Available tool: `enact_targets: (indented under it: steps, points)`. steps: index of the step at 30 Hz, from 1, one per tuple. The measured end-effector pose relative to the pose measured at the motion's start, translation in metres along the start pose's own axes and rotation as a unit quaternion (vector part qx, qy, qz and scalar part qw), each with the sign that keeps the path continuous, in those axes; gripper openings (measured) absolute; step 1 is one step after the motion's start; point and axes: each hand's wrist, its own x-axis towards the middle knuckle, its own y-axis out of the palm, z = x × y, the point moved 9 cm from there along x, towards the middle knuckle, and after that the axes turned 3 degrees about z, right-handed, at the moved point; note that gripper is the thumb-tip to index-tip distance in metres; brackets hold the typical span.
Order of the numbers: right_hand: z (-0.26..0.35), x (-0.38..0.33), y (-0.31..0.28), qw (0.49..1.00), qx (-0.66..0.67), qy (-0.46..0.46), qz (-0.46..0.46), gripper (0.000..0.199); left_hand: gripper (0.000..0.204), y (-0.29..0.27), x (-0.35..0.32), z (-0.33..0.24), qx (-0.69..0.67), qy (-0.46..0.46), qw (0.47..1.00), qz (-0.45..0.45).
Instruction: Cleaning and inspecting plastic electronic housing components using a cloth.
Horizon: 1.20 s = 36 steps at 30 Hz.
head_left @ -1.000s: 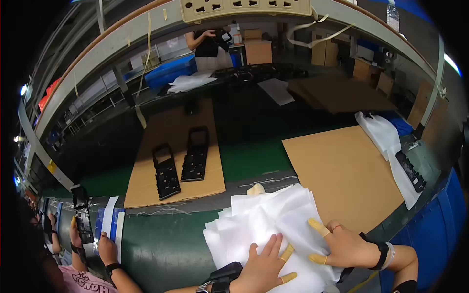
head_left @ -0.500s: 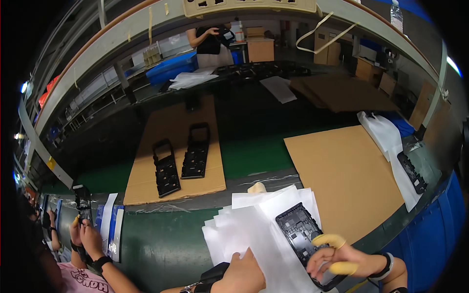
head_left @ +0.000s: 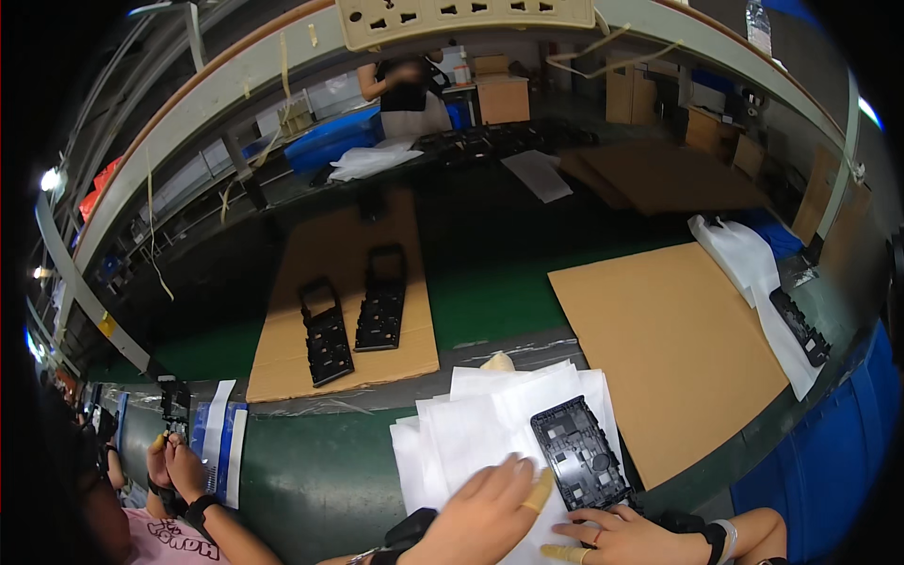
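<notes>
A black plastic housing frame (head_left: 579, 452) with small ribs and pale patches lies slanted on a loose stack of white sheets (head_left: 452, 452) in front of me. My left hand (head_left: 494, 504), with a yellow finger cot, reaches across the sheets beside the frame's left edge, fingers stretched out. At the frame's lower end, my right hand (head_left: 626, 539) spreads its fingers, and the fingertips are at or on its edge; contact is hard to make out. A yellow cot covers that hand's thumb. The lower end of the frame is partly hidden by this hand.
Two black frames (head_left: 381, 306) rest on a cardboard sheet (head_left: 273, 363) ahead left. Another cardboard sheet (head_left: 669, 348) is on the right, beside white wrapping (head_left: 753, 273) and another black part (head_left: 799, 325). A co-worker's hands (head_left: 177, 466) hold a black part at left. A blue bin (head_left: 829, 443) stands right.
My left hand has moved right, toward the frame, and the raised sheet under it now lies flatter. From over the frame, my right hand has shifted down to its lower end.
</notes>
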Motion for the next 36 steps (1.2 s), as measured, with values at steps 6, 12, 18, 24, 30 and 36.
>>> enact_targets:
  steps: [6, 12, 18, 24, 30, 36]
  points:
    - [0.004, -0.003, 0.019, 0.991, -0.126, 0.051, -0.009, 0.043, 0.049, 0.046, 0.023, 0.007, -0.034, 0.046, 0.998, 0.000]
    - [0.035, 0.005, 0.039, 0.945, -0.326, -0.017, -0.030, 0.050, 0.045, 0.031, 0.028, 0.011, 0.006, 0.020, 1.000, 0.023]
    - [0.042, -0.014, 0.041, 0.949, -0.285, -0.078, -0.106, 0.054, 0.039, 0.035, 0.033, 0.026, -0.016, -0.037, 0.990, 0.137]
    - [0.030, -0.027, 0.091, 0.906, -0.397, -0.145, -0.007, 0.048, 0.047, 0.035, 0.056, 0.004, 0.049, -0.052, 0.980, 0.187]
    - [0.012, -0.036, 0.135, 0.702, -0.675, -0.161, -0.158, 0.045, 0.055, 0.050, 0.061, 0.005, 0.112, 0.076, 0.984, 0.121]
    - [0.016, -0.041, 0.078, 0.981, 0.038, -0.171, -0.081, 0.054, 0.077, 0.021, 0.035, 0.046, 0.046, -0.061, 0.997, 0.032]
